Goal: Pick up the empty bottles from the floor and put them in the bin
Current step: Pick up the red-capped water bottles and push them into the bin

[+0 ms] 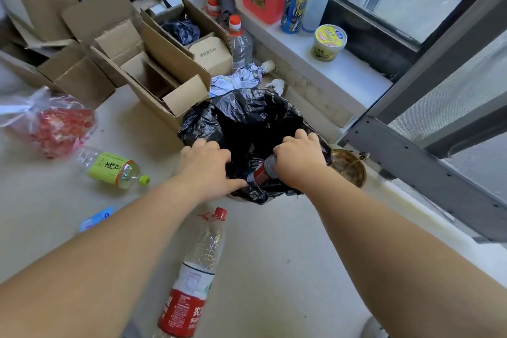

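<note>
Head view, looking down at a bin (203,123) lined with a black bag, the landmark for everything else. Left of the bin, a green-labelled bottle (113,170) is lying on its side on the floor. Nearer the person than the bin, a red-labelled bottle (192,277) is lying flat too. The left hand (205,164) is resting on the bin's near rim, fingers spread across the liner. The right hand (299,159) is gripping a small red bottle (260,173) over the bin's mouth, fingers curled tight around it.
</note>
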